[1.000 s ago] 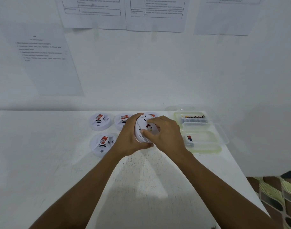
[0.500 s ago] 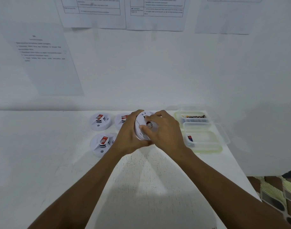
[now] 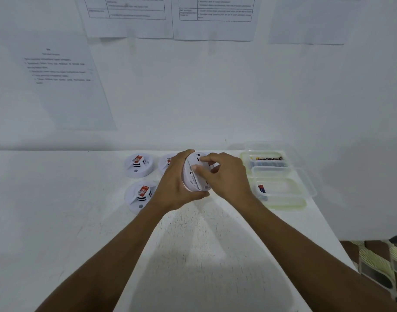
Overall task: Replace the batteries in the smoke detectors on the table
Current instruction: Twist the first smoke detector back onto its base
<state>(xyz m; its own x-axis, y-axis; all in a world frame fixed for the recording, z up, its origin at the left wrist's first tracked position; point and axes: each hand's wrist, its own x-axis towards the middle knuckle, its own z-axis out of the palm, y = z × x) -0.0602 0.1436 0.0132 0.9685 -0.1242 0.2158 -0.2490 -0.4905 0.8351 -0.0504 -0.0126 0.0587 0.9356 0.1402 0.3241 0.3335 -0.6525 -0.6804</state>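
Observation:
My left hand [image 3: 173,188] grips a white round smoke detector [image 3: 190,176] by its rim and holds it tilted on edge above the table, its back turned toward me. My right hand [image 3: 224,176] lies over that back, thumb and curled fingers pressing on it. What sits under the fingers is hidden. Two more detectors with red labels lie face up at the left, one at the back [image 3: 137,165] and one nearer [image 3: 141,195]. A third [image 3: 166,162] peeks out behind my left hand.
Two clear plastic trays stand at the right of the white table [image 3: 80,221]: the far tray [image 3: 266,159] holds several batteries, the near tray [image 3: 283,190] holds one battery [image 3: 261,189]. A wall with taped papers rises right behind. The table's right edge runs close to the trays.
The held detector has been tipped up more onto its edge. My right thumb and fingers have shifted across its back, and both hands have risen slightly.

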